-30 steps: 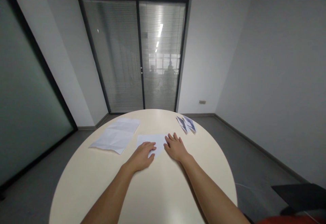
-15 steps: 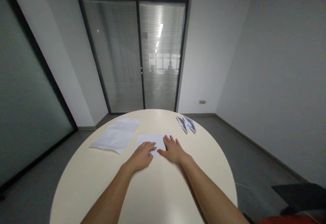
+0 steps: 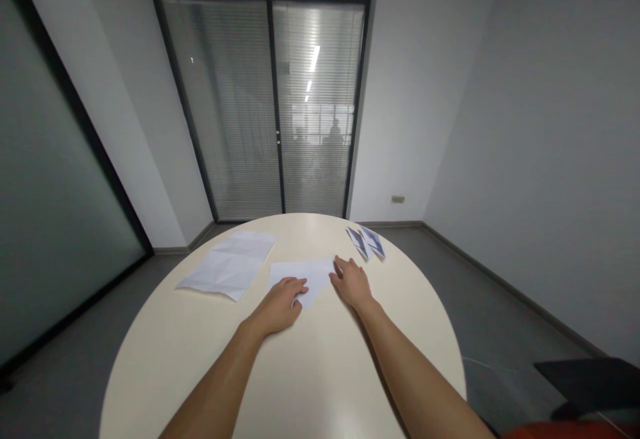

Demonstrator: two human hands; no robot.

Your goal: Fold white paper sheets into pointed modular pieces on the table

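A white, folded-looking sheet of paper (image 3: 313,272) lies on the round table in front of me. My left hand (image 3: 283,302) rests on its lower left part, fingers stretched out and thumb a little apart, pressing the sheet down. At the right corner of the same sheet is my right hand (image 3: 353,281), its fingers drawn in and its thumb and forefinger closed at the paper's edge. The fingertips are small in view.
A larger creased white sheet (image 3: 227,262) lies to the left on the cream table (image 3: 300,379). Folded paper pieces with dark printing (image 3: 367,242) lie near the far right edge. A black chair part (image 3: 590,382) stands at lower right. Beyond are glass doors (image 3: 275,106) with blinds.
My right hand has slid right and slightly away from me, from lying spread on the sheet to its right corner, its fingers drawing in. My left hand has stayed put.
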